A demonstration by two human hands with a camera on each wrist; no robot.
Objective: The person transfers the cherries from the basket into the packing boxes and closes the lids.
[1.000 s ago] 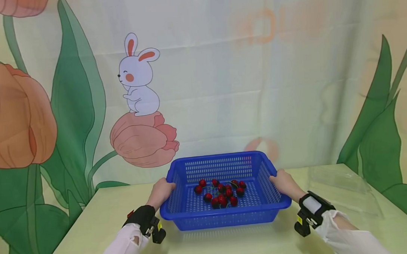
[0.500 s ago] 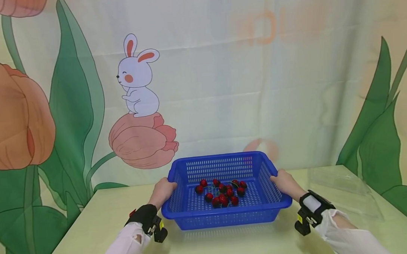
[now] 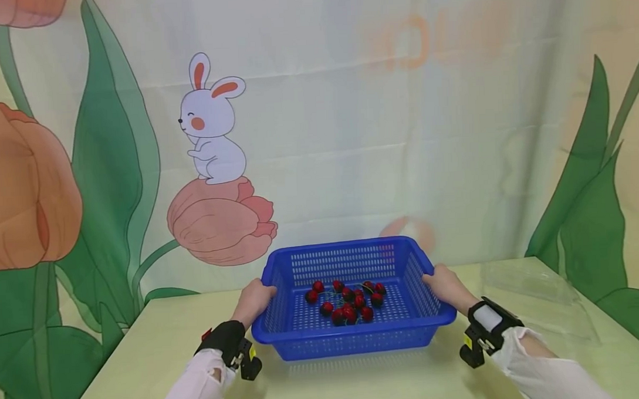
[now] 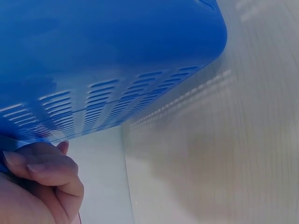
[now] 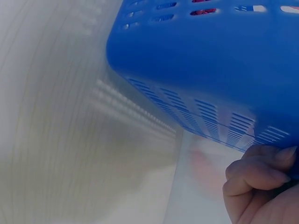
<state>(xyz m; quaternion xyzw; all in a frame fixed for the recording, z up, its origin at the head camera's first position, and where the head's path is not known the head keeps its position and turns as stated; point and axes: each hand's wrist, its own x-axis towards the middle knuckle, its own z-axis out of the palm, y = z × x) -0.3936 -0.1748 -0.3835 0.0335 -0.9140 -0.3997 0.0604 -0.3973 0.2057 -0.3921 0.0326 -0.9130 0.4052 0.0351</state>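
Note:
Both hands hold a blue slotted plastic basket point(image 3: 356, 333) by its two short ends, in the middle of the head view. My left hand point(image 3: 253, 301) grips the left rim, thumb over the top; in the left wrist view the fingers point(image 4: 56, 170) curl under that rim. The right hand point(image 3: 449, 288) grips the opposite rim the same way, its fingers point(image 5: 252, 175) curled beneath it in the right wrist view. Several dark red cherries point(image 3: 349, 313) with green stems lie on the basket's floor, mostly around its middle. Table shows below the basket in both wrist views, with the basket raised over it.
The pale yellow table point(image 3: 160, 340) spreads around the basket. A clear plastic tray or lid point(image 3: 539, 297) lies at the right, beyond the right forearm. A printed curtain point(image 3: 328, 134) with a rabbit and tulips hangs behind the table's back edge.
The hands keep their grip and the basket stays nearly in place, with only a slight shift. The cherries lie as before. The head view has turned a little to the right.

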